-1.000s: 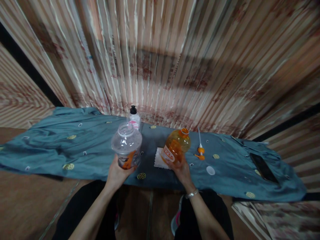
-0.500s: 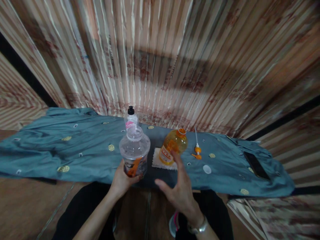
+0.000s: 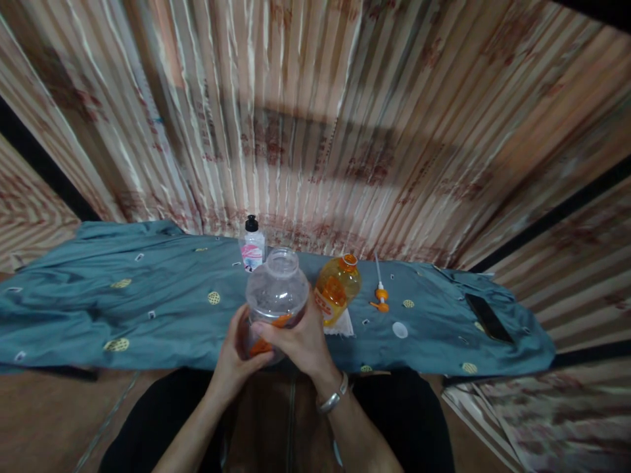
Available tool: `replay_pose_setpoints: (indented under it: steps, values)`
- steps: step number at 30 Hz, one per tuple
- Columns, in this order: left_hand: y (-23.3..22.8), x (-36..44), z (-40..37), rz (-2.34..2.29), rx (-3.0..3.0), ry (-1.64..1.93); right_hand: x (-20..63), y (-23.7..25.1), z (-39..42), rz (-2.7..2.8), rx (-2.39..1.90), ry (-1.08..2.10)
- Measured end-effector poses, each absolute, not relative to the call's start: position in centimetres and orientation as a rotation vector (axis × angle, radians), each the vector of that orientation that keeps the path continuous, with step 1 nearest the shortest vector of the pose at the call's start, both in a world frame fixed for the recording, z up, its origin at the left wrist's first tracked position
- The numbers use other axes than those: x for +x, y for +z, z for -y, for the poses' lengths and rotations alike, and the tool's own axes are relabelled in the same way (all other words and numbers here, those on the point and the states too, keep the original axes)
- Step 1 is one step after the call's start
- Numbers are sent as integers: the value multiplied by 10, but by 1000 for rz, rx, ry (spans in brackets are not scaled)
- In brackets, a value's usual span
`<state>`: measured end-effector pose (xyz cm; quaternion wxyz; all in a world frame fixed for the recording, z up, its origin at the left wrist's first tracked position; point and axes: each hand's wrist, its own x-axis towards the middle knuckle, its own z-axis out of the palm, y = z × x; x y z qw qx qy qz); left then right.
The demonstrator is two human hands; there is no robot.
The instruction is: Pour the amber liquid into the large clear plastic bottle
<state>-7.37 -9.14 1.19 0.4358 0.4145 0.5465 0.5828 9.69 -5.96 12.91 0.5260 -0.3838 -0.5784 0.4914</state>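
Both hands grip a clear, empty plastic bottle (image 3: pixel 277 292) with an orange label, held upright over the near edge of the blue cloth (image 3: pixel 148 309). My left hand (image 3: pixel 235 355) wraps its lower left side; my right hand (image 3: pixel 300 341) covers the front and right. Its mouth has no cap. Just behind and to the right, an orange bottle of liquid (image 3: pixel 338 289) stands open on a white napkin (image 3: pixel 342 325).
A small clear bottle with a black cap (image 3: pixel 252 246) stands at the back. An orange pump head (image 3: pixel 380 295) and a white round lid (image 3: pixel 399 330) lie to the right. A dark phone (image 3: pixel 488 316) rests far right. Striped curtains hang behind.
My right hand let go of the orange bottle, which now stands on the napkin, and came across to grip the clear bottle. The clear bottle moved right and nearer to me.
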Motion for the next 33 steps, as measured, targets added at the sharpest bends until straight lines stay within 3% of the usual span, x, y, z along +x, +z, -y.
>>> replay_pose_setpoints:
  steps: [7,16,19,23,25,30,33]
  values:
    - [22,-65,94,-1087,537,1341,93,159,64,1298,-853,1206]
    - [44,-58,100,-923,178,1369,101,143,65,1524,-886,1223]
    - [59,-59,101,-896,98,1402,142,139,72,1643,-915,954]
    - [76,-61,100,-906,19,1415,213,133,61,1401,-1083,439]
    - [81,-63,99,-913,-4,1425,241,124,42,1280,-1107,365]
    - [83,-67,98,-927,-18,1449,271,78,2,1311,-1123,876]
    - [78,-70,101,-933,-11,1443,269,49,2,1346,-1158,935]
